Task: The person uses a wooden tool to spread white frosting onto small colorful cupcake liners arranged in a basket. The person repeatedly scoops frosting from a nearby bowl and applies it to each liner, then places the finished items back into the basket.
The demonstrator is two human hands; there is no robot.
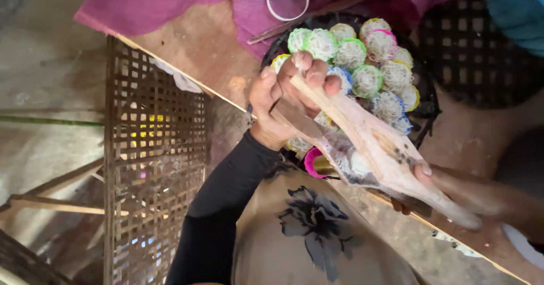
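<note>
The left hand (283,101) has its grip clenched around the upper end of a long wooden paddle (379,149), fingers curled over its top edge. The right hand (419,183) grasps the paddle's lower end, thumb pressed on its face; motion blur hides the other fingers. The paddle slants above a dark round tray (428,106) packed with white noodle nests in coloured rings (368,64). Open desk (198,41) lies left of the tray, up to the desk's edge and a woven lattice rack (153,160).

Left hand (283,101) fingers curled shut, right hand (422,177) blurred
</note>
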